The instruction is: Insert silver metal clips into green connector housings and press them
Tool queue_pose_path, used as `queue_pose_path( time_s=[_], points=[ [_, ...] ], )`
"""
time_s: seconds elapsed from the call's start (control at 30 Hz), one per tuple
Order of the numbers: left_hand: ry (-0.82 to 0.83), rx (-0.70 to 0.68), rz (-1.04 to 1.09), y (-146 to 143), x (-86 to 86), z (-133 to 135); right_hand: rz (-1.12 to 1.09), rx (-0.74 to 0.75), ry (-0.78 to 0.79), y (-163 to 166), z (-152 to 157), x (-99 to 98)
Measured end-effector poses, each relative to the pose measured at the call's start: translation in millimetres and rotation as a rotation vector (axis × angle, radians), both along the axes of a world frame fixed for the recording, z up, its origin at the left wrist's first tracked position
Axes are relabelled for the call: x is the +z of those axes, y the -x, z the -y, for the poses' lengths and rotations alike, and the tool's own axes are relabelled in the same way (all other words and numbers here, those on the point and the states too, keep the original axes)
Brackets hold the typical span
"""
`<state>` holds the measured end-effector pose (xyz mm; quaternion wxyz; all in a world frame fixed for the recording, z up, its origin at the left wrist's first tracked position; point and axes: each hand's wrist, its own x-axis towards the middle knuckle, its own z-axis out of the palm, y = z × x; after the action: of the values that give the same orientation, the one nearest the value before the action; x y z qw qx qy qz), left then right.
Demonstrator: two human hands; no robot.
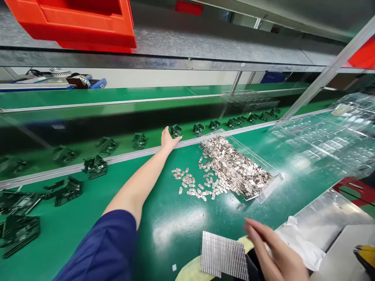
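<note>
My left hand [169,141] reaches out to the green belt, its thumb and fingers on either side of a small dark-green circuit board assembly [176,130]. In the lower right, my right hand [275,253] has its fingers stretched out, with nothing visible in them. It is beside a block of silvery metal strips [224,255] on a pale yellow round piece [191,271]. A clear plastic tray [274,187] full of small metal pieces [234,164] rests on the green table, and loose pieces [190,183] lie scattered to its left.
More circuit board assemblies [139,141] stand along the belt [152,128]; several [67,191] sit on the table at left. Clear blister trays [319,132] are stacked at right. An orange bin [84,29] sits on the overhead shelf [187,43]. A metal post [319,84] slants at right.
</note>
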<state>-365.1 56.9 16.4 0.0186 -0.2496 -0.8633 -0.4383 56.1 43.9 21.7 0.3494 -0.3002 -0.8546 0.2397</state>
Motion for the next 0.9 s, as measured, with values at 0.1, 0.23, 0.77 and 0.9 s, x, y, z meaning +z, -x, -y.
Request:
queue_pose_path(
  time_s=[0.1, 0.23, 0.77, 0.9],
  points=[
    [0.027, 0.018, -0.172, -6, -2.2, 72, 0.195, 0.194, 0.005, 70, -23, -8.0],
    [0.187, 0.303, -0.533, -1, -6.8, 179, 0.463, 0.253, -0.089, 164, -46, -16.7],
    [0.404, 0.055, -0.533, -74, -9.3, 235, 0.805, 0.395, -0.237, 226, -73, -12.9],
    [0.389, -0.098, -0.487, -127, -13.8, 239, 0.808, 0.361, -0.134, 226, -76, -10.0]
  ],
)
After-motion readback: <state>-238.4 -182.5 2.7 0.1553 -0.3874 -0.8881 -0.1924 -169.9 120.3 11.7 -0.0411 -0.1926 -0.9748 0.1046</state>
